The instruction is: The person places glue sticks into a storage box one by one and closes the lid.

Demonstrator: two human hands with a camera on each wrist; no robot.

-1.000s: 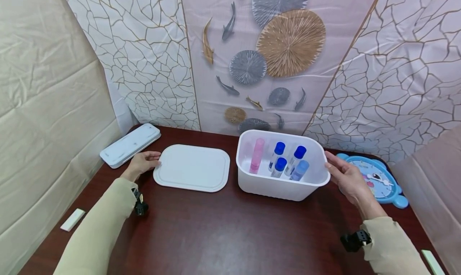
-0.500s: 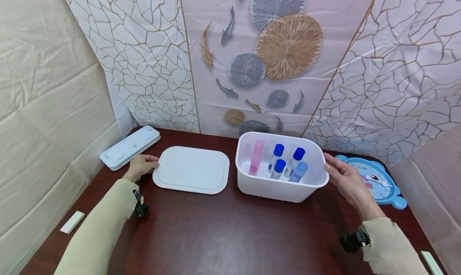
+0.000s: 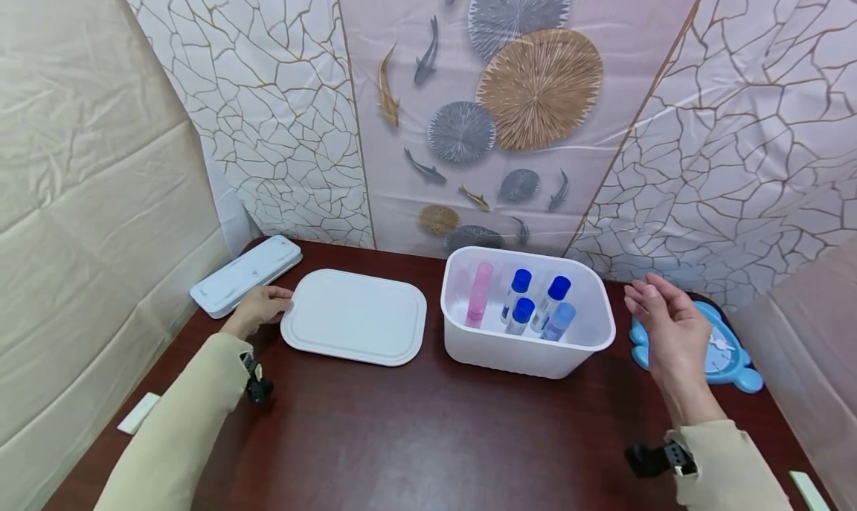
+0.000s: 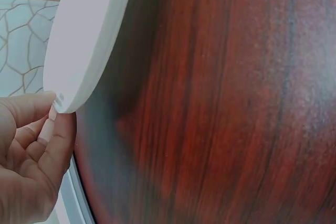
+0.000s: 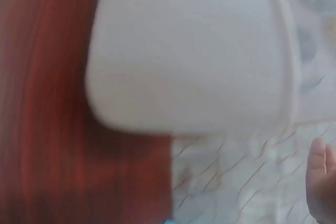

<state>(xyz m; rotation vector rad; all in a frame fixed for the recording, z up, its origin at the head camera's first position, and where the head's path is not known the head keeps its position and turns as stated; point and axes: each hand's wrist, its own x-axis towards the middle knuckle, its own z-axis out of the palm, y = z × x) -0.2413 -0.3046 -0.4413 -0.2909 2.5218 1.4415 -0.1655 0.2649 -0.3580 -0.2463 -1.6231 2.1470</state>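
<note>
A white rectangular lid (image 3: 355,316) lies on the dark wooden table (image 3: 428,436), left of an open white bin (image 3: 529,351). In the bin stand a pink bottle (image 3: 479,294) and three blue-capped bottles (image 3: 521,288). My left hand (image 3: 277,304) grips the lid's left edge. In the left wrist view its fingers (image 4: 37,129) pinch that edge of the lid (image 4: 84,40), which stands slightly off the wood. My right hand (image 3: 652,299) hovers open beside the bin's right end, touching nothing. The right wrist view is blurred, with the bin (image 5: 189,51) close and a fingertip (image 5: 319,177) at the edge.
A blue clock (image 3: 736,358) lies behind my right hand. At the back left sits a flat white case (image 3: 246,274). Small white strips lie at the left edge (image 3: 138,413) and near the right corner (image 3: 806,489). Fabric walls close in on three sides.
My right hand has come off the bin's right rim and lifted away to the right. My left hand keeps its hold on the lid's edge.
</note>
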